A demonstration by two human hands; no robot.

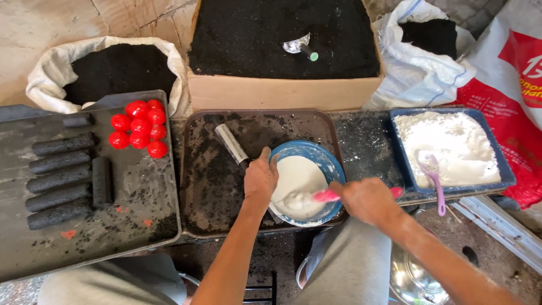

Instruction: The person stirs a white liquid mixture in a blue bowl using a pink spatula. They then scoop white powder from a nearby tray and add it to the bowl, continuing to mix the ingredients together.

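A blue bowl (326,159) of white paste sits on a brown tray (199,169) dusted with black powder. My left hand (259,176) grips the bowl's near-left rim. My right hand (366,199) holds a pink spoon (323,195) whose bowl end dips into the paste. A metal tube (231,143) lies on the tray just left of the bowl.
A dark tray (135,192) at left carries several black rolled sticks (60,182) and red balls (139,129). A blue tray of white powder (451,144) with a purple spoon (433,175) stands at right. Behind are a cardboard box of black powder (276,34) with a scoop (300,45) and two white sacks (113,68).
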